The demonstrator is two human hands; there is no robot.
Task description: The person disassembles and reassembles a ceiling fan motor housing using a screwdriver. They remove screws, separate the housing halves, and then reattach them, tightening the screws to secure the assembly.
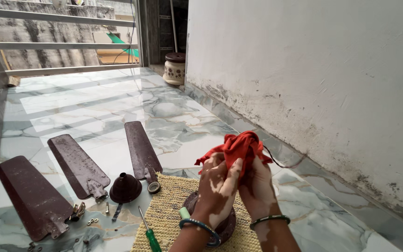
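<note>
Both of my hands are raised together over a woven straw mat [173, 210]. My left hand [218, 189] and my right hand [257, 186] grip a bunched red cloth [239, 144]. Under my wrists sits a round dark brown fan motor housing [227, 226], mostly hidden by my arms. A thin dark cord [285, 164] trails from the cloth area toward the wall. Each wrist carries bangles.
Three dark brown fan blades [78, 163] lie on the marble floor at left, beside a brown bell-shaped cover [125, 187], a tape roll [154, 187], loose screws [91, 222] and a green-handled screwdriver [151, 235]. A white wall runs along the right; a floral stool [174, 68] stands far back.
</note>
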